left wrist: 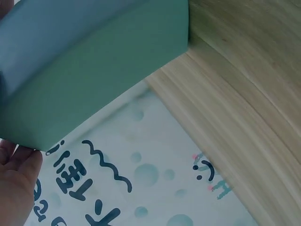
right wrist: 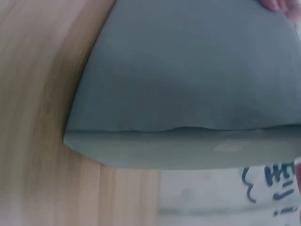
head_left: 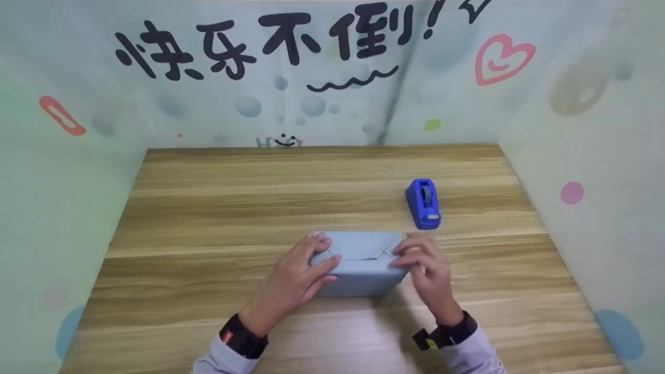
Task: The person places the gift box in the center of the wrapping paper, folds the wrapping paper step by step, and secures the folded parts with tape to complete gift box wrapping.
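Observation:
A box wrapped in light blue paper (head_left: pixel 358 283) stands on the wooden table in the head view. Its upper face carries a folded paper flap (head_left: pixel 358 246) with slanted creases at the corners. My left hand (head_left: pixel 291 278) grips the box's left end, thumb on the near top edge and fingers at the far side. At the right end, my right hand (head_left: pixel 428 267) holds the corner, its fingers bent over the folded edge. In the left wrist view the wrapped box (left wrist: pixel 108 70) looks greenish on one side. The right wrist view shows a paper edge running across the box (right wrist: pixel 188 84).
A blue tape dispenser (head_left: pixel 423 205) stands behind the box to the right. The wood-grain table (head_left: pixel 234 197) is bordered by printed panels (head_left: pixel 332 114) at the back and both sides. Each wrist wears a black band (head_left: pixel 243 337).

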A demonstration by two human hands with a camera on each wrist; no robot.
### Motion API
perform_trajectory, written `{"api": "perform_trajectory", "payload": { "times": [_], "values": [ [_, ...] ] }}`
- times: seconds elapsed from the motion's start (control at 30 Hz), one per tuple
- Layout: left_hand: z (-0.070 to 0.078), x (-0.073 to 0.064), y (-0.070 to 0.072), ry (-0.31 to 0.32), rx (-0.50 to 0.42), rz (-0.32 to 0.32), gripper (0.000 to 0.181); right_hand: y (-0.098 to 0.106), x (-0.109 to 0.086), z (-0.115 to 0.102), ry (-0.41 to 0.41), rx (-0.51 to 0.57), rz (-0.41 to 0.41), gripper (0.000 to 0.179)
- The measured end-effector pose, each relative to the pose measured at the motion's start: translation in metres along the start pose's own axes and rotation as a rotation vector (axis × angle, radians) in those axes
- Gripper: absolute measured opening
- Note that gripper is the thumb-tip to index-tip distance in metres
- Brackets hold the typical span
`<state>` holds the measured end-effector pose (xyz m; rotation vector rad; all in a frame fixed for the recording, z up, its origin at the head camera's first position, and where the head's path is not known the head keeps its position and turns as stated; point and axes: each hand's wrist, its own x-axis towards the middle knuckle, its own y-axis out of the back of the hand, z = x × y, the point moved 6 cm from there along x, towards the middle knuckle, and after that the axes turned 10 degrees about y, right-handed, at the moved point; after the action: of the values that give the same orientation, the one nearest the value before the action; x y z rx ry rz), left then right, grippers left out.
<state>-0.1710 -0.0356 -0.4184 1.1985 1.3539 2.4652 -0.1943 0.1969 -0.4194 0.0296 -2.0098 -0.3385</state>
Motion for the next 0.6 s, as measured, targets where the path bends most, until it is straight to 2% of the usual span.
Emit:
{"api": "perform_trajectory", "payload": {
  "times": [0.07, 0.13, 0.2, 0.27, 0.33, 0.4, 0.6],
  "values": [
    [0.001, 0.000, 0.000, 0.008, 0.000, -0.002, 0.030, 0.016, -0.005, 0.020, -0.214, -0.032, 0.087, 0.019],
    [0.002, 0.000, 0.000, 0.015, 0.001, -0.006, 0.030, 0.033, -0.012, 0.048, -0.468, -0.133, 0.126, 0.017],
    [0.002, 0.000, 0.000, 0.025, 0.004, -0.013, 0.030, 0.048, -0.023, 0.078, -0.704, -0.239, 0.100, 0.025],
    [0.002, -0.001, -0.001, 0.032, 0.006, -0.016, 0.029, 0.058, -0.034, 0.104, -0.858, -0.335, 0.022, 0.034],
    [0.003, -0.001, -0.001, 0.035, -0.001, -0.012, 0.029, 0.064, -0.044, 0.125, -0.935, -0.390, -0.058, 0.039],
    [0.003, -0.002, -0.001, 0.038, -0.011, -0.008, 0.029, 0.065, -0.050, 0.141, -0.968, -0.398, -0.097, 0.043],
    [0.004, -0.003, -0.001, 0.058, -0.040, 0.000, 0.029, 0.061, -0.047, 0.164, -0.989, -0.445, -0.177, 0.050]
  ]
}}
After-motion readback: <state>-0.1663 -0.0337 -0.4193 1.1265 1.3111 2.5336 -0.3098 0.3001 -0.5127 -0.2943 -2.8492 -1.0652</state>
